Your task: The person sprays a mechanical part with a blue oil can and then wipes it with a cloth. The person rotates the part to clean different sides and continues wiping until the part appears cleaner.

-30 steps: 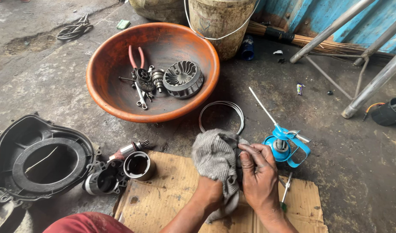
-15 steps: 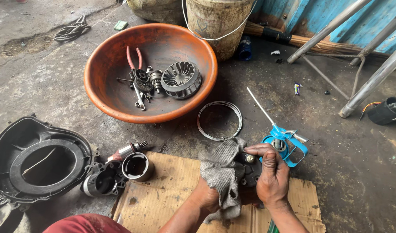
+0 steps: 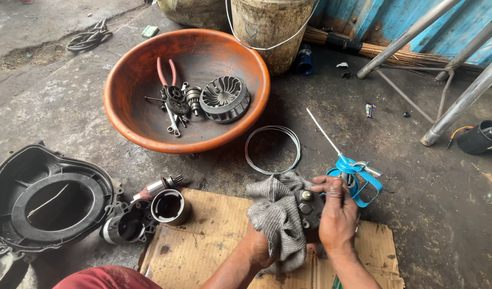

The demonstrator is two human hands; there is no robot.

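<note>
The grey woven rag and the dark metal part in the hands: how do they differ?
The grey woven rag is soft, pale and crumpled, draped over the left hand; the dark metal part is rigid, blocky and nearly black, with round bosses on its face. The rag hangs loose down to the brown cardboard sheet; the part is pinched by the right hand. Both are held together above the cardboard.

One head camera looks steeply down, close over the cardboard (image 3: 213, 241) and floor.

Left hand (image 3: 256, 247) mostly hidden under grey rag (image 3: 278, 219); black metal part (image 3: 309, 213) half covered by right hand (image 3: 337, 214); black cover (image 3: 39, 200) cut off at left edge.
</note>
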